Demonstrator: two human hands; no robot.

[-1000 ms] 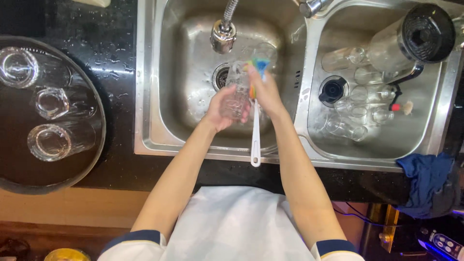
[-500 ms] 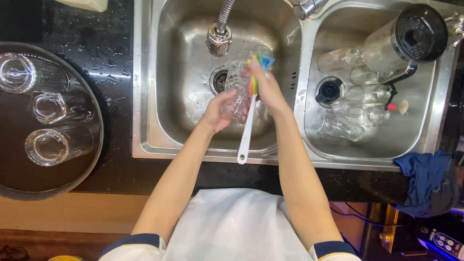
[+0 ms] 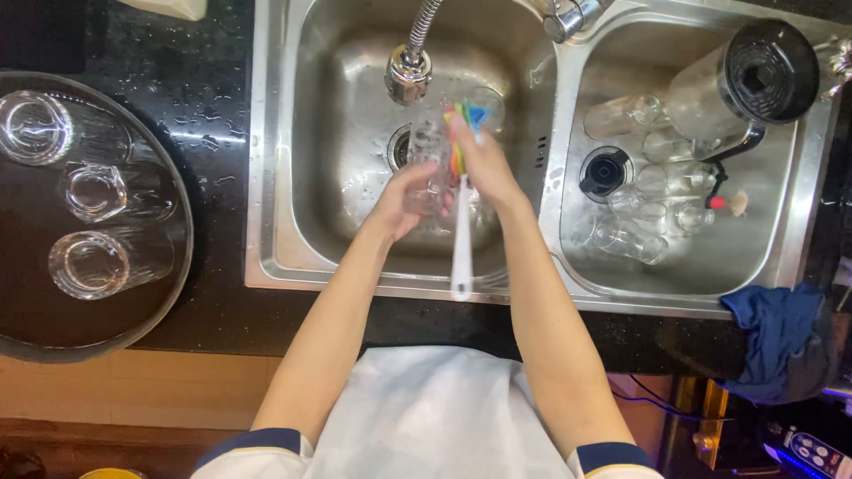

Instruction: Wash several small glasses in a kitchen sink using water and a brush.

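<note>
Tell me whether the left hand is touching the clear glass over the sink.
Touching: the head view shows the left hand wrapped around the clear glass, fingers against its side.

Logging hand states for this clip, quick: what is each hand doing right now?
Left hand: closed around a clear glass over the left sink basin.
Right hand: closed on the white-handled bottle brush, working its colourful head at the glass.

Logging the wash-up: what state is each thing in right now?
Glass: held in left hand, over left basin.
Brush: gripped by right hand, against the glass.
Tray glasses: lying on the round tray.
Right basin glasses: piled.
Blue cloth: crumpled on counter.
</note>
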